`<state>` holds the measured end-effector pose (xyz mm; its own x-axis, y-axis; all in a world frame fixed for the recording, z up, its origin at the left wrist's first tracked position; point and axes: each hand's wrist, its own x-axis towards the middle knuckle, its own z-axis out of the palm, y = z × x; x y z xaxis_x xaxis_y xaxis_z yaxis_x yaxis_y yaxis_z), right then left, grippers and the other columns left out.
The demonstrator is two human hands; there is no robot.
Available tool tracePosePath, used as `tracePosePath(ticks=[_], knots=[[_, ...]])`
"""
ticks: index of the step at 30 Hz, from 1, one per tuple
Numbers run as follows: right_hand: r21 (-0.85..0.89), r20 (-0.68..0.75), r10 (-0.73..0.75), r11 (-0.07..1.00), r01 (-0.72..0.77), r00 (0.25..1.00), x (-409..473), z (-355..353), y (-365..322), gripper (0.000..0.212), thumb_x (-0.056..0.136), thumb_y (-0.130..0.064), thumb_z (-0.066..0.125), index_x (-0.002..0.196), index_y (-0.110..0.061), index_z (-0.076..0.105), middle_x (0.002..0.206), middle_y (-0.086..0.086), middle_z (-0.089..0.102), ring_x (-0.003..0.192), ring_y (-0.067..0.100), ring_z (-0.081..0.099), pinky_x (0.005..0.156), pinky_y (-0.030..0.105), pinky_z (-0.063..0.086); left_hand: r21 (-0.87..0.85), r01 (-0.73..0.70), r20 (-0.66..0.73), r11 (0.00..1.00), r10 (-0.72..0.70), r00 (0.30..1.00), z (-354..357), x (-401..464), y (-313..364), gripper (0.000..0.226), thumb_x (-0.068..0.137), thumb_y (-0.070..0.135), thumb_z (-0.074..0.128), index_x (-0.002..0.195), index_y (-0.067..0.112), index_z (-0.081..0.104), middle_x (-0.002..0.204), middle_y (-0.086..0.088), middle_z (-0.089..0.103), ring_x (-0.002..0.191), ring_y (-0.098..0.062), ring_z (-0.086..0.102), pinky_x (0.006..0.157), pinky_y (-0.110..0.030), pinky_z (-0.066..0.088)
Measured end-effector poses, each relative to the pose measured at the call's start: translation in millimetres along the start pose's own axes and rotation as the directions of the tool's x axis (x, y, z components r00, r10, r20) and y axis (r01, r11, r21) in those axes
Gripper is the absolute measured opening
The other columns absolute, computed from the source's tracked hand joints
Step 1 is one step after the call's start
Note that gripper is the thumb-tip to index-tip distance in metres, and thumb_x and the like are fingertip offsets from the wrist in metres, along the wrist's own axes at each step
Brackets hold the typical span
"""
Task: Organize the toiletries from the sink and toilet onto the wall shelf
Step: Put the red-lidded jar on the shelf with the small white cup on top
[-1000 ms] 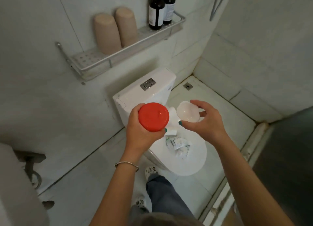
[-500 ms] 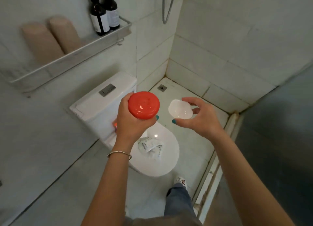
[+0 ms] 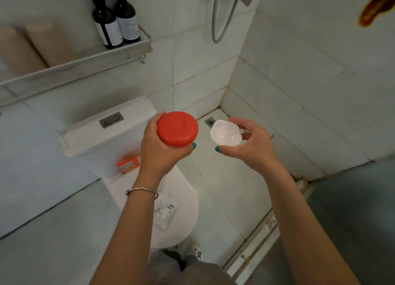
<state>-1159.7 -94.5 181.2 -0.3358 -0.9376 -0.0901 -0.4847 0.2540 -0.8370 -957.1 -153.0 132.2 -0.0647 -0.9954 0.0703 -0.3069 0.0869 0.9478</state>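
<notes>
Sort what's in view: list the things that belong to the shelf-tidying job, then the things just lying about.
Job: red-lidded jar in left hand; white dish in right hand; orange box; sachets; wall shelf.

Lying about: shower hose; floor drain; wall sticker.

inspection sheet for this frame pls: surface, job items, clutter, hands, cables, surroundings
Surface: wall shelf holds two dark bottles at its right end and two beige tumblers upside down at left; bare gap between them.
Job's things: red-lidded jar and small white dish, both held in the air over the toilet; orange box below the toilet tank.
Clutter: white sachets on the closed toilet lid.
Grippers: left hand wrapped around the jar; right hand pinching the dish.
Cables: shower hose hangs on the wall.
Surroundings: tiled walls, floor drain, red sticker top right.
</notes>
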Motion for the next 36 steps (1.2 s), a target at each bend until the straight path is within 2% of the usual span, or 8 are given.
tracePosePath(ticks=[7, 11, 14, 17, 24, 26, 31, 36], knots=[[0.017, -0.048, -0.034, 0.999, 0.035, 0.998, 53, -19, 17, 0.075, 0.055, -0.029, 0.093, 0.121, -0.029, 0.059, 0.109, -0.014, 0.058, 0.089, 0.006, 0.060, 0.059, 0.004, 0.045, -0.036, -0.002, -0.012, 0.999, 0.002, 1.000, 44, 44, 7, 0.098, 0.052, 0.031, 0.093, 0.133, 0.030, 0.039, 0.126, 0.010, 0.046, 0.113, -0.014, 0.050, 0.078, -0.016, 0.044], [0.026, 0.055, -0.075, 0.997, 0.073, 0.996, 112, -31, 24, 0.073, 0.056, -0.029, 0.092, 0.121, -0.029, 0.058, 0.109, -0.017, 0.057, 0.092, 0.005, 0.059, 0.061, 0.003, 0.045, -0.015, 0.022, -0.085, 1.000, -0.023, 0.996, 69, 70, 5, 0.099, 0.050, 0.032, 0.094, 0.133, 0.029, 0.039, 0.130, 0.006, 0.049, 0.113, -0.017, 0.052, 0.086, -0.029, 0.050], [0.063, 0.165, -0.135, 0.990, 0.126, 0.977, 169, -33, 27, 0.070, 0.057, -0.023, 0.093, 0.118, -0.030, 0.059, 0.108, -0.014, 0.059, 0.091, 0.007, 0.061, 0.062, 0.007, 0.047, 0.028, 0.049, -0.176, 0.998, -0.043, 0.983, 89, 96, 1, 0.098, 0.047, 0.038, 0.093, 0.129, 0.033, 0.039, 0.125, 0.010, 0.047, 0.109, -0.013, 0.051, 0.083, -0.027, 0.049], [0.046, 0.297, -0.243, 0.970, 0.241, 0.923, 224, -34, 18, 0.072, 0.055, -0.025, 0.094, 0.118, -0.030, 0.059, 0.113, -0.009, 0.061, 0.095, 0.013, 0.062, 0.063, 0.012, 0.051, -0.005, 0.088, -0.382, 0.996, -0.083, 0.920, 107, 123, 7, 0.096, 0.044, 0.042, 0.091, 0.126, 0.032, 0.042, 0.123, 0.012, 0.049, 0.107, -0.012, 0.053, 0.079, -0.015, 0.044], [0.089, 0.522, -0.424, 0.890, 0.447, 0.740, 307, -35, -44, 0.076, 0.059, -0.023, 0.092, 0.126, -0.022, 0.058, 0.109, -0.013, 0.058, 0.083, -0.002, 0.058, 0.065, 0.002, 0.045, -0.076, 0.147, -0.669, 0.986, -0.160, 0.725, 111, 153, 40, 0.098, 0.050, 0.031, 0.091, 0.132, 0.026, 0.039, 0.120, 0.010, 0.050, 0.103, -0.008, 0.054, 0.077, -0.003, 0.041], [0.120, 0.569, -0.458, 0.868, 0.482, 0.683, 323, -24, -61, 0.078, 0.059, -0.024, 0.091, 0.129, -0.021, 0.057, 0.106, -0.018, 0.057, 0.083, -0.004, 0.058, 0.065, 0.001, 0.044, -0.091, 0.169, -0.719, 0.981, -0.182, 0.671, 102, 158, 43, 0.093, 0.053, 0.026, 0.092, 0.130, 0.027, 0.039, 0.117, 0.010, 0.052, 0.100, -0.008, 0.056, 0.072, 0.002, 0.039], [0.203, 0.623, -0.500, 0.846, 0.494, 0.601, 352, 18, -98, 0.079, 0.058, -0.021, 0.091, 0.129, -0.021, 0.055, 0.105, -0.016, 0.057, 0.086, 0.001, 0.059, 0.064, 0.002, 0.045, -0.112, 0.182, -0.806, 0.977, -0.196, 0.559, 74, 173, 37, 0.085, 0.052, 0.028, 0.092, 0.121, 0.036, 0.042, 0.110, 0.022, 0.054, 0.096, 0.004, 0.057, 0.070, -0.002, 0.044], [0.267, 0.623, -0.563, 0.806, 0.529, 0.543, 378, 62, -130, 0.066, 0.053, -0.018, 0.093, 0.108, -0.033, 0.060, 0.104, -0.017, 0.062, 0.092, 0.010, 0.064, 0.068, 0.009, 0.049, -0.047, 0.175, -0.818, 0.983, -0.138, 0.559, 34, 214, 23, 0.084, 0.050, 0.032, 0.090, 0.118, 0.041, 0.041, 0.103, 0.041, 0.053, 0.095, 0.012, 0.057, 0.074, -0.006, 0.047]])
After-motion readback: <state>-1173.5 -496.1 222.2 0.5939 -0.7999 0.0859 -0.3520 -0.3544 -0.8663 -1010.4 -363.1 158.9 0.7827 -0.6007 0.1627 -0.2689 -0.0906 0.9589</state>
